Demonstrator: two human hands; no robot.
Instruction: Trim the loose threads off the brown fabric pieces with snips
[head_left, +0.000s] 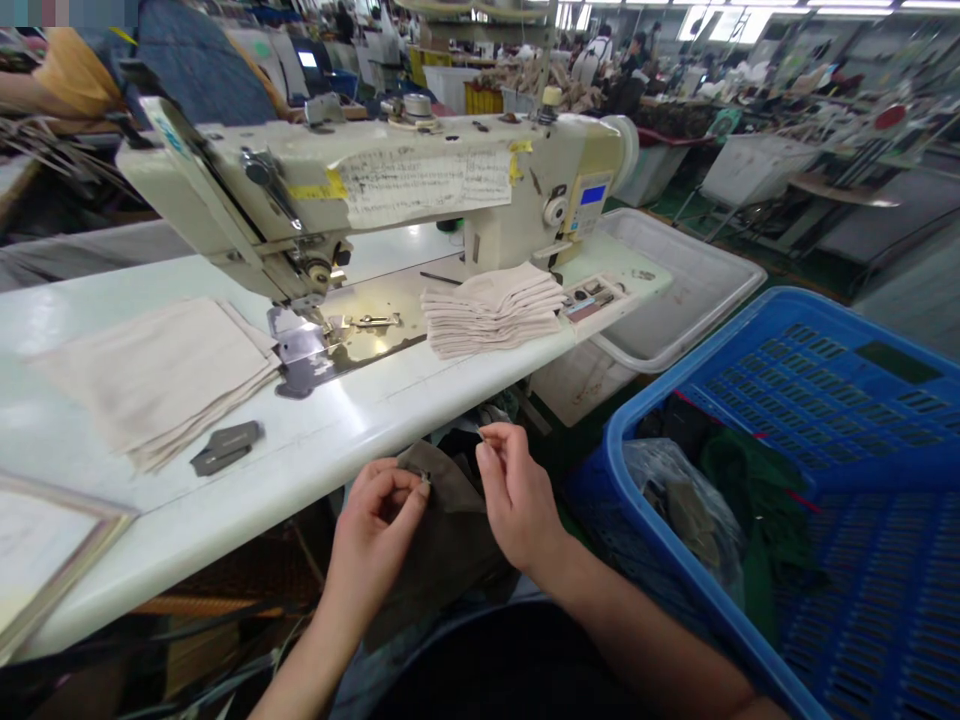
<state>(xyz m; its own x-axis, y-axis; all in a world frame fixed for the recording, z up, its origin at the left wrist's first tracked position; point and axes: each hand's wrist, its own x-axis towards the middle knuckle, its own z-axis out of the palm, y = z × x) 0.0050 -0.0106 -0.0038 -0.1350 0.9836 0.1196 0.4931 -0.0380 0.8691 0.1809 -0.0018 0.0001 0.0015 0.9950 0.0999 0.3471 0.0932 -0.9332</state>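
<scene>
A dark grey-brown cloth (450,555) lies over my lap, just below the table's front edge. My left hand (381,525) is closed in a pinch on its upper edge, and a small shiny bit shows at the fingertips. To the right, my right hand (519,500) has thumb and forefinger pressed together. A tiny thin dark thing seems to stick out of that pinch, too small to name. The two hands are apart, with the cloth between them.
A sewing machine (420,150) stands on the white table (360,420). Light cloth pieces (165,370) lie left of its needle, a folded stack (491,310) right. A grey clip-like piece (226,447) is near the edge. A blue basket (626,450) stands right; a co-worker (202,65) sits behind.
</scene>
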